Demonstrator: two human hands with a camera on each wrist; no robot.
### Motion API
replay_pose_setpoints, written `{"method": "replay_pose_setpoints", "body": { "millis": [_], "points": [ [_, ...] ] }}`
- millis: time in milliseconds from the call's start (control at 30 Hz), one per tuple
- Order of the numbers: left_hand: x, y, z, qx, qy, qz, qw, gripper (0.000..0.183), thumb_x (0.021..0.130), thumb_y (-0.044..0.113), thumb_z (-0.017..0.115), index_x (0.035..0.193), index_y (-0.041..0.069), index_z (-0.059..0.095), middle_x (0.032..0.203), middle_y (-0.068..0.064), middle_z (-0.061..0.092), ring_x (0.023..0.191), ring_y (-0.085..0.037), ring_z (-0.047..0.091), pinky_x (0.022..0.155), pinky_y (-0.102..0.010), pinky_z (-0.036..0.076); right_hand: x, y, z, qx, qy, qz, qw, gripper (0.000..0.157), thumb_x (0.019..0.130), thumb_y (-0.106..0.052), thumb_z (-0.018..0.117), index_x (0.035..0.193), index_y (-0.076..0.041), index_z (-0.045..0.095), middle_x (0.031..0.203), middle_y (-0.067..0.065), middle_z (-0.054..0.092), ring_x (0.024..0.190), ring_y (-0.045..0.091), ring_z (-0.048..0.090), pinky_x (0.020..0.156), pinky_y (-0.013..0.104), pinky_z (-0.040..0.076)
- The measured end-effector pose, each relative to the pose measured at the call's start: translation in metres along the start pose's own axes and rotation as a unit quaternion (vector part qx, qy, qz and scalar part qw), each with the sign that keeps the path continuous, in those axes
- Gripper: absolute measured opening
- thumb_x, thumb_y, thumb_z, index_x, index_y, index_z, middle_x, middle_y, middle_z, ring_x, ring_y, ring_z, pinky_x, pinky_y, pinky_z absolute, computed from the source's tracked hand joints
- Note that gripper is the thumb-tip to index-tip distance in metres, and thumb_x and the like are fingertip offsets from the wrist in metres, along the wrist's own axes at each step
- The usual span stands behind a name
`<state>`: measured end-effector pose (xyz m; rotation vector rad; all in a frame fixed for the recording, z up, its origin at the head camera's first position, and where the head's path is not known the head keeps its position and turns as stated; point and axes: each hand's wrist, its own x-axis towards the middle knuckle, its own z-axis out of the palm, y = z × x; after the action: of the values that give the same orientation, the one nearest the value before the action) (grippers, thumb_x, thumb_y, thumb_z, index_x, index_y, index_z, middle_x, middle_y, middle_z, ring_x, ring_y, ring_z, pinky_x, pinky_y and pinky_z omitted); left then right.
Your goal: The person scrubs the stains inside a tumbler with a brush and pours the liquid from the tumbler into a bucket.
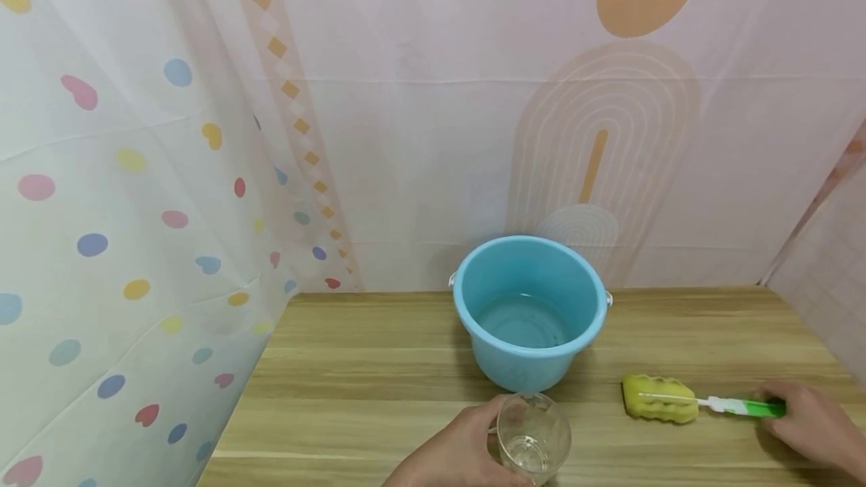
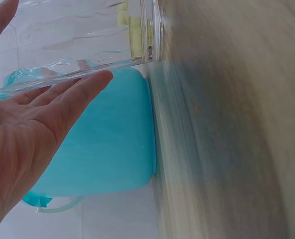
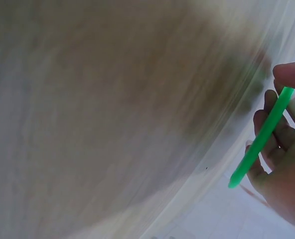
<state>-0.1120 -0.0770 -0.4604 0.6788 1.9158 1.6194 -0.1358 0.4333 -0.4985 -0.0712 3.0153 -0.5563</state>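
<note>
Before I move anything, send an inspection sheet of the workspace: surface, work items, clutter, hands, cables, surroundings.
Surface: wood-grain tabletop.
Work items: light-blue bucket upright toward the back, with what looks like clear liquid inside; glass cup in front of it; yellow sponge brush to the right.
Clutter: nothing seen.
Hands: left hand holds the cup, fingers along its side; right hand grips the brush's green handle.
Cables: nothing seen.
Surroundings: dotted hanging on the left, patterned hanging behind the tabletop.
</note>
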Motion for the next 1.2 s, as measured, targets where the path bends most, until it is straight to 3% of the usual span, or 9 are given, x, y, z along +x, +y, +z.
{"method": "replay_pose_setpoints", "body": {
  "millis": [233, 467, 567, 700, 800, 933, 1200],
  "points": [
    [0.0, -0.001, 0.0, -0.002, -0.001, -0.004, 1.0, 0.075, 0.08, 0.022, 0.092, 0.144, 0.036, 0.055, 0.137, 0.009, 0.063, 0.119, -0.01, 0.062, 0.1, -0.028, 0.05, 0.0, 0.001, 0.001, -0.008, -0.006, -0.003, 1.0, 0.034, 0.071, 0.0, 0.076, 0.102, 0.014, 0.07, 0.093, 0.021, 0.071, 0.086, 0.043, 0.067, 0.073, 0.062, 0.054],
    [-0.001, 0.0, 0.0, -0.024, -0.003, -0.023, 0.9995, 0.073, 0.08, 0.02, 0.091, 0.142, 0.035, 0.056, 0.135, 0.009, 0.063, 0.12, -0.013, 0.061, 0.098, -0.028, 0.051, -0.001, -0.002, -0.002, 0.0, -0.021, 0.008, 1.0, 0.037, 0.073, 0.001, 0.074, 0.106, 0.015, 0.069, 0.097, 0.022, 0.072, 0.093, 0.048, 0.067, 0.077, 0.064, 0.053],
    [-0.001, 0.0, -0.001, -0.041, -0.003, -0.035, 0.9986, 0.071, 0.081, 0.019, 0.091, 0.141, 0.035, 0.057, 0.134, 0.009, 0.063, 0.12, -0.016, 0.061, 0.097, -0.028, 0.051, -0.001, -0.003, -0.003, 0.009, -0.012, 0.001, 1.0, 0.037, 0.073, 0.002, 0.074, 0.107, 0.016, 0.069, 0.098, 0.021, 0.073, 0.094, 0.048, 0.068, 0.079, 0.065, 0.053],
    [-0.001, 0.0, 0.0, -0.05, -0.004, -0.039, 0.998, 0.071, 0.081, 0.018, 0.091, 0.141, 0.035, 0.057, 0.135, 0.008, 0.063, 0.12, -0.018, 0.062, 0.096, -0.029, 0.052, -0.001, -0.004, -0.006, 0.017, 0.023, -0.023, 0.999, 0.029, 0.073, 0.002, 0.077, 0.101, 0.007, 0.073, 0.097, 0.017, 0.074, 0.093, 0.046, 0.068, 0.078, 0.061, 0.054],
    [0.0, -0.001, -0.001, -0.05, -0.009, -0.038, 0.998, 0.071, 0.082, 0.02, 0.091, 0.142, 0.035, 0.057, 0.135, 0.008, 0.063, 0.121, -0.018, 0.062, 0.097, -0.029, 0.052, -0.001, -0.007, -0.008, 0.019, 0.036, -0.028, 0.999, 0.026, 0.076, 0.0, 0.079, 0.101, 0.004, 0.074, 0.097, 0.017, 0.074, 0.094, 0.047, 0.068, 0.078, 0.061, 0.053],
    [0.0, -0.002, -0.001, -0.039, -0.011, -0.03, 0.9987, 0.072, 0.082, 0.022, 0.091, 0.143, 0.035, 0.056, 0.135, 0.009, 0.064, 0.121, -0.016, 0.062, 0.098, -0.029, 0.051, 0.0, -0.015, -0.01, 0.024, 0.04, -0.024, 0.999, 0.027, 0.084, -0.005, 0.079, 0.105, 0.009, 0.071, 0.101, 0.023, 0.073, 0.094, 0.049, 0.067, 0.078, 0.066, 0.052],
    [0.001, -0.003, -0.001, -0.041, -0.011, -0.031, 0.9986, 0.071, 0.082, 0.023, 0.091, 0.143, 0.035, 0.056, 0.134, 0.009, 0.064, 0.12, -0.017, 0.063, 0.096, -0.027, 0.052, 0.005, -0.039, -0.019, 0.037, 0.058, -0.023, 0.997, 0.038, 0.102, -0.024, 0.069, 0.117, 0.01, 0.067, 0.106, 0.024, 0.072, 0.096, 0.046, 0.067, 0.076, 0.064, 0.052]
  ]
}}
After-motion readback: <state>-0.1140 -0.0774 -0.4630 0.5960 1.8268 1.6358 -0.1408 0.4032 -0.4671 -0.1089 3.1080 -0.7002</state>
